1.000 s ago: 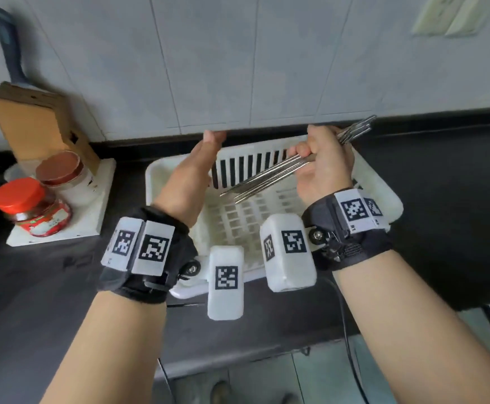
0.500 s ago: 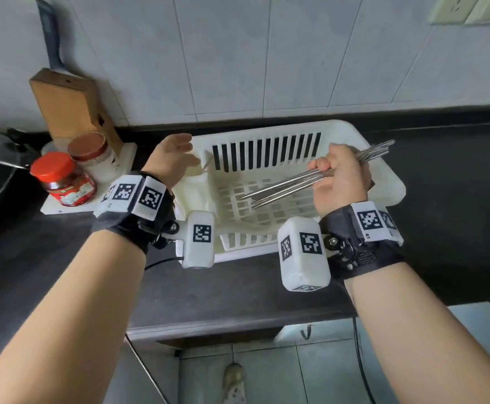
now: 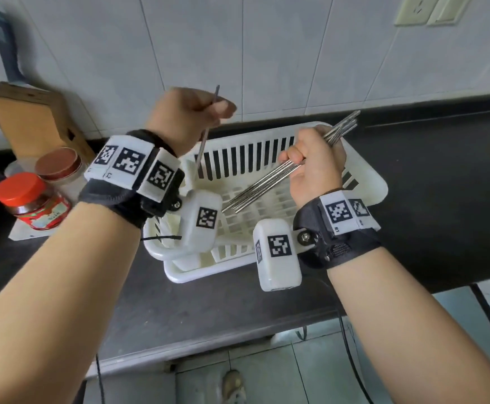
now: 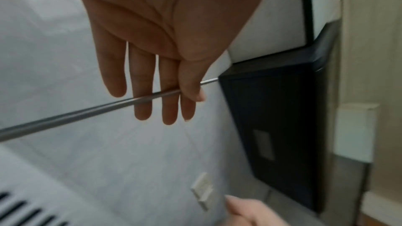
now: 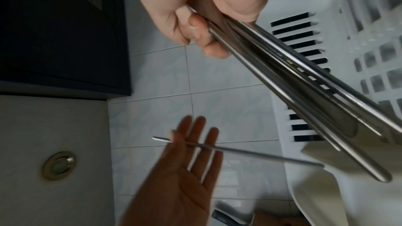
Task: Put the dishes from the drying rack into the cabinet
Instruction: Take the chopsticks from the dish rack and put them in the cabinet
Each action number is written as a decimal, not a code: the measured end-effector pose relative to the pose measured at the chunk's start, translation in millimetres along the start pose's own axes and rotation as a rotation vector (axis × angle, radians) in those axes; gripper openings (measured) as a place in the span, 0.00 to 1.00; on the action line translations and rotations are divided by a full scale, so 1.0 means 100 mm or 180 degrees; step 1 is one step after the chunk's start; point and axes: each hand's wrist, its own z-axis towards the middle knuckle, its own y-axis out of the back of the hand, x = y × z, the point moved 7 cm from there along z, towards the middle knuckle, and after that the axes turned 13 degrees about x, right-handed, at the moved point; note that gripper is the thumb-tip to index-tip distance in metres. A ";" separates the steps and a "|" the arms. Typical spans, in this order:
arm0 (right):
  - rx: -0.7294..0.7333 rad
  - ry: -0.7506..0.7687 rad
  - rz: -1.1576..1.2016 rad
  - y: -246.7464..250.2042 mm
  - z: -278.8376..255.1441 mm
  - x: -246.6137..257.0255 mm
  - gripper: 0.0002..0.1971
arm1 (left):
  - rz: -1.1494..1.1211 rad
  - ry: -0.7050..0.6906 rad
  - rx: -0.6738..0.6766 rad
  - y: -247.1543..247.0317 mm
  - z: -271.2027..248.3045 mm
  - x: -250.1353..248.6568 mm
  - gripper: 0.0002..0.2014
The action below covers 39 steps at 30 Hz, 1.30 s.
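My left hand (image 3: 213, 109) is raised over the back left corner of the white drying rack (image 3: 367, 182). It pinches one thin metal chopstick (image 3: 205, 138) between thumb and fingers, with the stick pointing down toward the rack. In the left wrist view, the thumb of this hand (image 4: 191, 90) presses the single chopstick (image 4: 87, 112) across nearly straight fingers. My right hand (image 3: 310, 164) hovers over the rack's right half and grips a bundle of metal chopsticks (image 3: 262, 188). In the right wrist view, its fingers (image 5: 195, 28) curl round the bundle (image 5: 304, 92).
A wooden knife block (image 3: 31, 118), a red-lidded jar (image 3: 31, 199) and a brown-lidded jar (image 3: 58, 164) stand left of the rack. The black counter (image 3: 447, 176) runs along a tiled wall with an outlet (image 3: 418, 10). A dark cabinet (image 4: 278, 126) shows overhead.
My left hand has lifted from the rack's left rim and now pinches a single chopstick. The right hand still grips its bundle over the rack.
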 end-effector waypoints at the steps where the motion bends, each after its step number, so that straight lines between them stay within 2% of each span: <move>1: 0.0096 0.0041 0.0023 -0.03 -0.03 0.08 0.15 | -0.0224 -0.0177 0.0081 -0.07 -0.02 -0.19 0.12; 5: 0.0569 0.0052 -0.0109 -0.05 -0.30 0.53 0.10 | -0.0840 -0.0777 0.0488 -0.53 -0.17 -0.95 0.10; 7: 0.0754 -0.0131 -0.0360 0.07 -0.53 0.80 0.06 | -0.1027 -0.0872 0.0698 -0.87 -0.28 -1.20 0.10; 10: 0.0763 -0.0414 -0.0851 0.49 -0.95 1.23 0.08 | -0.1245 -0.0871 0.1000 -1.51 -0.48 -1.49 0.11; 13: 0.0637 -0.0510 -0.1396 1.12 -1.46 1.71 0.07 | -0.1497 -0.0810 0.1437 -2.33 -0.80 -1.80 0.10; 17: 0.0201 -0.0376 -0.1842 2.08 -2.20 2.43 0.09 | -0.1598 -0.0713 0.2109 -3.56 -1.36 -2.27 0.10; 22: -0.0223 -0.0176 -0.2114 2.96 -2.88 3.17 0.09 | -0.1781 -0.0741 0.2579 -4.75 -1.85 -2.73 0.12; 25: -0.0460 -0.0077 -0.2039 3.42 -3.11 3.57 0.10 | -0.1974 -0.0761 0.3083 -5.41 -2.07 -2.88 0.14; 26: -0.0515 0.0007 -0.1932 3.57 -3.14 3.71 0.10 | -0.1967 -0.0712 0.3400 -5.66 -2.15 -2.89 0.17; 29: -0.0744 0.0217 -0.1596 4.08 -3.12 4.03 0.11 | -0.1685 -0.0195 0.4255 -6.45 -2.37 -2.76 0.48; 30: -0.0814 0.0232 -0.1512 4.24 -3.08 4.10 0.11 | -0.1571 -0.0113 0.4446 -6.67 -2.40 -2.72 0.49; 32: -0.0919 0.0182 -0.1431 4.57 -2.96 4.22 0.11 | -0.1395 -0.0207 0.4626 -7.02 -2.38 -2.72 0.37; 35: -0.1014 0.0088 -0.1127 5.05 -2.75 4.38 0.11 | -0.1321 -0.0142 0.4476 -7.47 -2.15 -2.83 0.12; 36: -0.1036 0.0064 -0.0952 5.21 -2.70 4.43 0.11 | -0.1343 -0.0091 0.4481 -7.60 -2.10 -2.88 0.07; 39: -0.1027 -0.0048 -0.0670 5.61 -2.50 4.56 0.12 | -0.1108 -0.0015 0.4491 -7.96 -1.95 -2.96 0.09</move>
